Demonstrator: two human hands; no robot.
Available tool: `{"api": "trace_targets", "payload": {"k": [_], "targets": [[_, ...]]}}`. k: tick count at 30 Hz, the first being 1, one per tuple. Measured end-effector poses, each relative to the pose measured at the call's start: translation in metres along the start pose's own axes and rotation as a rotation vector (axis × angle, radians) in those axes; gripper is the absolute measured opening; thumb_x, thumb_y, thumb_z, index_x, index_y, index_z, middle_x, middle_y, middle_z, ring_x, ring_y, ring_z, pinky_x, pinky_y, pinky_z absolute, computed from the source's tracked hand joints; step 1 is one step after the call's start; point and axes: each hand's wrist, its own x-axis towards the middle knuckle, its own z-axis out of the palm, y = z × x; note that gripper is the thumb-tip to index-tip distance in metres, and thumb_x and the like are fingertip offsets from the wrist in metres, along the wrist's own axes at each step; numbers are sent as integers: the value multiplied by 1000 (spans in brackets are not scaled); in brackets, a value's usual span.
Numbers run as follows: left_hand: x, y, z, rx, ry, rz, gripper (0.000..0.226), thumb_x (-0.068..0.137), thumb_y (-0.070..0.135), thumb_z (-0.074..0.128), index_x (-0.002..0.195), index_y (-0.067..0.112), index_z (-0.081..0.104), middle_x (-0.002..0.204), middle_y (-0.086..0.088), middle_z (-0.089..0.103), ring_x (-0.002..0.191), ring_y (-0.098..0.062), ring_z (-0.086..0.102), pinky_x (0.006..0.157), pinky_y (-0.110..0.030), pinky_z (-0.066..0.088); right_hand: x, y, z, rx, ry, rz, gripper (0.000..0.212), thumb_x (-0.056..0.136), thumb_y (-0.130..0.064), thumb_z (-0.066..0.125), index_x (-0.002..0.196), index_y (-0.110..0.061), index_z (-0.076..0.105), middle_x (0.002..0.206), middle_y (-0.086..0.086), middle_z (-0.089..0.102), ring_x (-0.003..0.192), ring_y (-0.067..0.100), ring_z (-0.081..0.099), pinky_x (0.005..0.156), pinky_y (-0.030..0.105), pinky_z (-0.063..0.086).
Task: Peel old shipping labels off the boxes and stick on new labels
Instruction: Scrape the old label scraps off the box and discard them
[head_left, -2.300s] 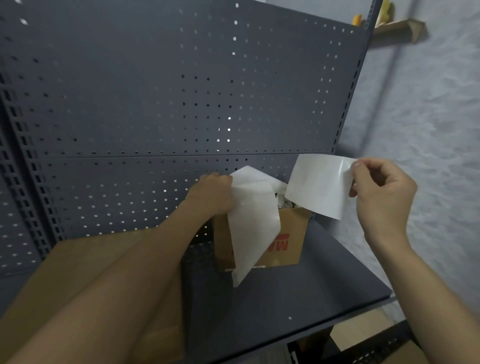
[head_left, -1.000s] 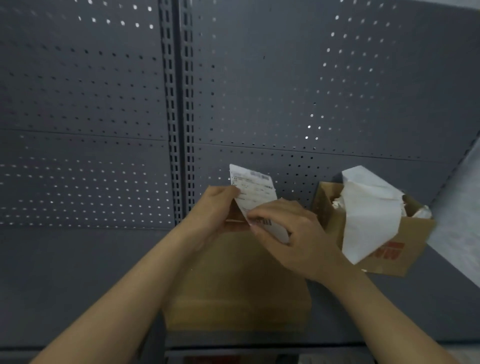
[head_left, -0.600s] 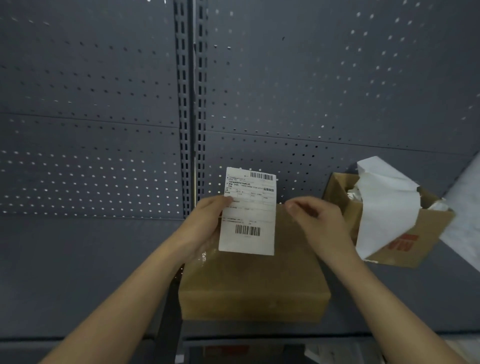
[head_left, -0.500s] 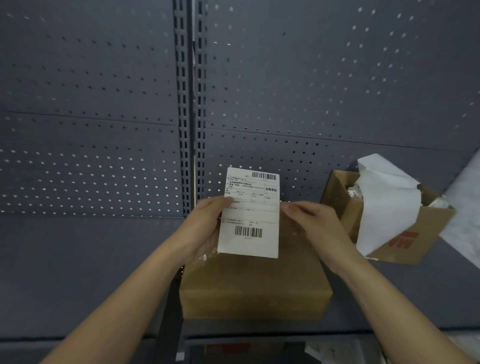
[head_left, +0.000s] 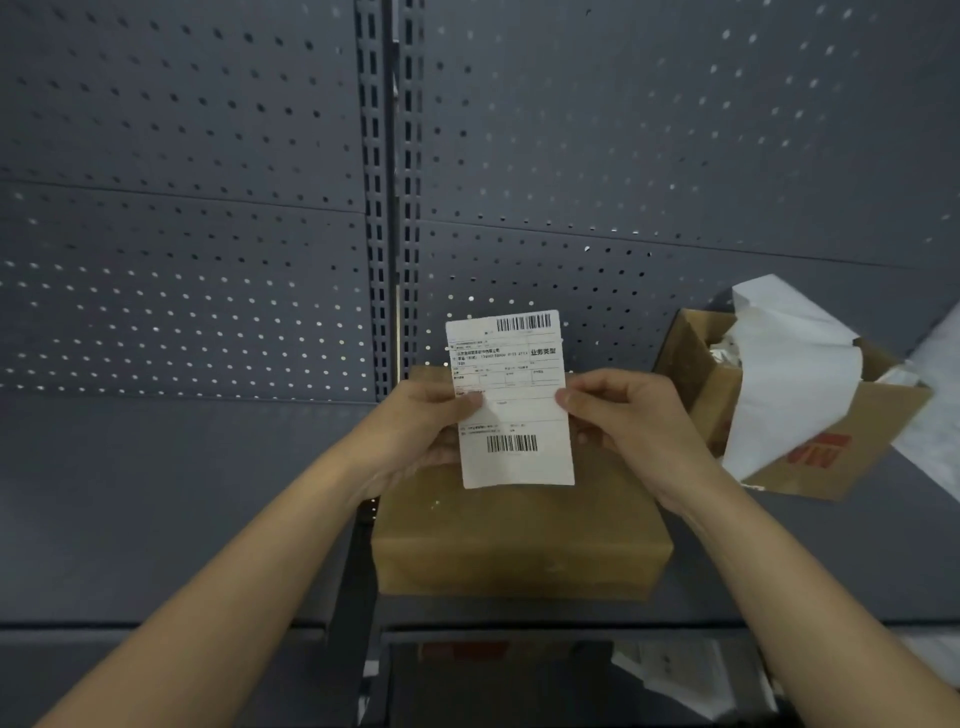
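A white shipping label (head_left: 511, 410) with two barcodes stands upright in the air above a closed brown cardboard box (head_left: 519, 530) on the grey shelf. My left hand (head_left: 423, 431) pinches the label's left edge. My right hand (head_left: 631, 421) pinches its right edge at about the same height. The label's printed face is turned toward me. The box top below shows no label where I can see it.
An open smaller cardboard box (head_left: 810, 452) with red print stands at the right, white backing sheets (head_left: 784, 374) hanging out of it. Grey perforated panels (head_left: 208, 208) close the back. The shelf's front edge (head_left: 156, 623) runs below the box; papers lie on a lower level (head_left: 675, 675).
The white backing sheets left my hands and now hang in the small box. My view swung left to the closed box. My right hand came back onto the label's right edge.
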Motion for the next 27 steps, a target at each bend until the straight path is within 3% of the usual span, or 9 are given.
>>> {"api": "trace_targets", "payload": {"k": [3,8,13,17,22,24,27], "targets": [[-3,1,-4,4,39,40,22,92,8,65,114,5,68,108,-8,75,99,-23,73,82,-34,61,2,3,-3,-5,-16,28,10,92,-14,66,96,-12,75,93,-1,77,93,30,69,80,43,58],[-5,0,-3,126,97,66,18,84,2,73,102,5,70,95,-9,77,89,-22,75,75,-32,62,2,8,-7,107,-55,172,12,90,-14,69,99,-5,73,93,3,77,95,29,71,74,31,57],[-4,-4,-1,300,113,98,28,79,3,79,98,21,69,85,5,77,87,-14,74,76,-31,62,3,9,-10,65,-107,254,24,78,-13,80,99,-7,71,93,2,77,95,26,73,87,44,59],[-6,-3,3,434,118,168,48,76,2,81,109,33,63,84,12,76,82,-9,72,68,-26,60,4,14,-9,-58,-126,219,29,72,-8,84,97,-11,70,90,2,76,88,22,73,77,39,60],[-5,-9,6,579,128,215,84,67,3,88,135,35,50,91,1,74,79,-11,72,70,-32,62,5,19,-6,-191,-144,150,32,70,-5,86,96,-13,69,91,1,75,80,14,72,62,26,59],[-5,-10,6,617,132,220,93,65,5,90,136,42,44,95,1,72,79,-9,71,68,-26,61,5,21,-6,-214,-146,134,33,70,-4,86,97,-13,68,91,1,74,75,11,72,58,22,57],[-8,-11,8,619,123,229,102,65,4,89,134,53,33,83,6,73,76,-2,70,62,-16,56,4,24,-5,-240,-153,116,34,70,-3,85,96,-13,67,89,1,73,68,9,70,56,20,54]]}}
